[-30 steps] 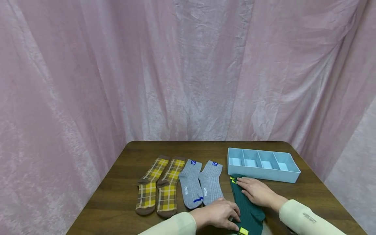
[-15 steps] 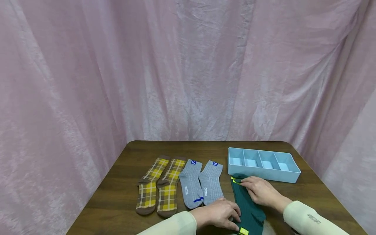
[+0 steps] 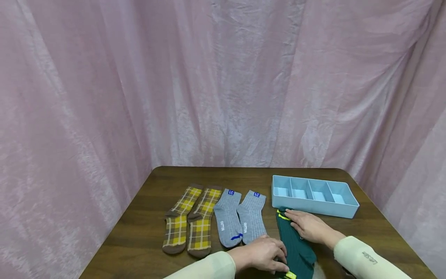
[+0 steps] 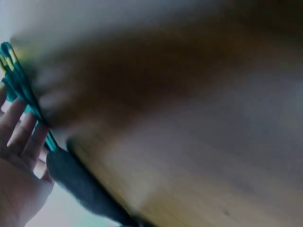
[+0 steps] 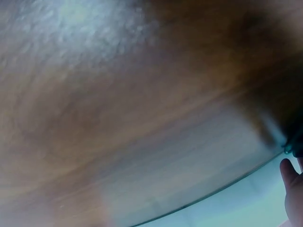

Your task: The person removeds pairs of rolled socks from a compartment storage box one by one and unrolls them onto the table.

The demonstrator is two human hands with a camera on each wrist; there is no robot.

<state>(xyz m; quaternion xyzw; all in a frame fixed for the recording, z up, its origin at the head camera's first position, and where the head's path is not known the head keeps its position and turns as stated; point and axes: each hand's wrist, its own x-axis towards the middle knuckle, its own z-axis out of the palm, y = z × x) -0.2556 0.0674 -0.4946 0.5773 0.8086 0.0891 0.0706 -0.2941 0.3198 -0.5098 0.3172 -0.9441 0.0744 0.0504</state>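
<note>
Dark green ribbed socks (image 3: 294, 248) with yellow marks lie flat at the front right of the table, one apparently stacked on the other. My right hand (image 3: 310, 228) rests on their far, yellow-striped end, fingers stretched out. At the near end, my left hand (image 3: 262, 254) touches the left edge beside a yellow label (image 3: 290, 275), which its fingers partly cover. In the left wrist view, that hand (image 4: 23, 161) shows fairly straight fingers against the green fabric. Only part of the right hand (image 5: 294, 196) enters the right wrist view, beside a dark edge of sock.
A light blue box (image 3: 315, 205) with several compartments stands just beyond the green socks. Left of them lie two grey socks (image 3: 228, 223) and two yellow-brown plaid socks (image 3: 200, 232), side by side on the wooden table (image 3: 139, 232). A pink curtain (image 3: 223, 77) hangs behind.
My right hand drew back slightly from the socks' far end, then came forward onto it again. The left fingers now cover more of the yellow label. The other socks and box stay put.
</note>
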